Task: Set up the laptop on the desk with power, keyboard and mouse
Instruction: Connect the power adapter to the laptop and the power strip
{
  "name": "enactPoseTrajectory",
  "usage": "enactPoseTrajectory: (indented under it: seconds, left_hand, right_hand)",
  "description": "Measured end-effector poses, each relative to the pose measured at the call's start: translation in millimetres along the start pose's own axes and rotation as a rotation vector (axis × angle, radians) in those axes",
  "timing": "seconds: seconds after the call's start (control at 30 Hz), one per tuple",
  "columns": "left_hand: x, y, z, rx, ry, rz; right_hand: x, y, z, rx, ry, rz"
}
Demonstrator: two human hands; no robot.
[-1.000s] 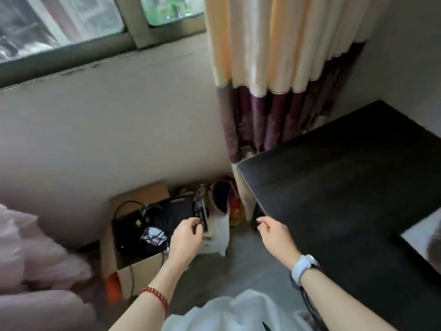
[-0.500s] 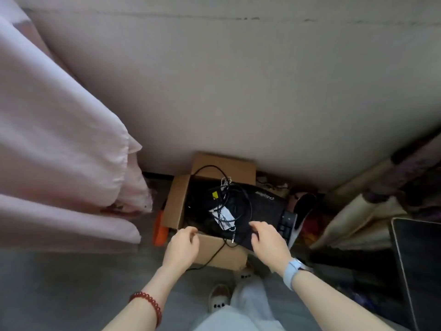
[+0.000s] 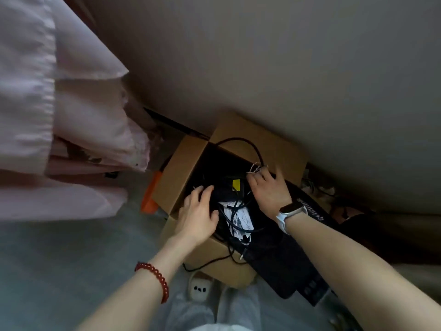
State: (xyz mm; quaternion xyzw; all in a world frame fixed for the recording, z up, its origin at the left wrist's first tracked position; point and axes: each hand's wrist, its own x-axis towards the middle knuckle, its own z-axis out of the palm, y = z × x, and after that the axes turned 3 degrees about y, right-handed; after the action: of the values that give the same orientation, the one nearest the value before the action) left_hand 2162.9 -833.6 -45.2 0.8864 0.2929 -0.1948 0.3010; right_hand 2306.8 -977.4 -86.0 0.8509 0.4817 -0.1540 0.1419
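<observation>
Two hands [image 3: 199, 217] [image 3: 270, 191], one cardboard box [image 3: 181, 168]

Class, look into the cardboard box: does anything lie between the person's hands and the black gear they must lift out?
Yes. A tangle of black cables and a white tag lie over the black gear in the cardboard box, between the left hand and right hand.

I see pale lettering on the black mat [image 3: 310, 211] by my right wrist, too blurred to read. The yellow sticker [image 3: 236, 185] in the box shows no legible text.
</observation>
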Motion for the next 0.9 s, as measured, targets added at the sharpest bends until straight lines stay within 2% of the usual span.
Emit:
enactPoseTrajectory:
  seconds: [0.1,0.2,0.27,0.37,0.47,0.53,0.63,0.73,0.9]
  left_hand:
    - [-4.8,0.6,1.0,-0.008,-0.026,-0.005]
    - [-9.5,6.5,-9.0,-0.045,0.009,-0.003]
    - [-15.5,9.9,-16.6,-0.077,0.025,0.022]
    - [-30.2,10.8,-32.4,-0.132,0.064,0.059]
    - [-49.1,11.8,-54.4,-0.203,0.156,0.063]
    - [-75.3,14.0,-86.2,-0.313,0.281,0.114]
    - [-86.7,19.0,-98.2,-0.396,0.374,0.167]
    - [-103.8,36.5,-124.9,-0.435,0.386,0.24]
    - [-146.4,68.8,-171.2,-0.489,0.339,0.424]
  right_hand:
    - [2.9,7.8,-7.5,-0.056,0.029,-0.184]
    - [-4.9,11.5,-33.0,-0.05,0.177,-0.302]
    - [-10.5,4.8,-56.4,-0.014,0.264,-0.385]
    - [-20.7,-10.4,-95.1,0.086,0.292,-0.446]
    - [-30.8,-19.4,-137.8,0.297,0.281,-0.384]
    - [-53.9,-24.7,-184.4,0.341,0.289,-0.274]
    - [-75.8,-23.9,-204.2,0.448,0.332,-0.193]
    - [-112.1,-30.7,-231.5,0.54,0.399,-0.135]
    - [-183.1,-38.6,-285.6,0.71,0.635,0.042]
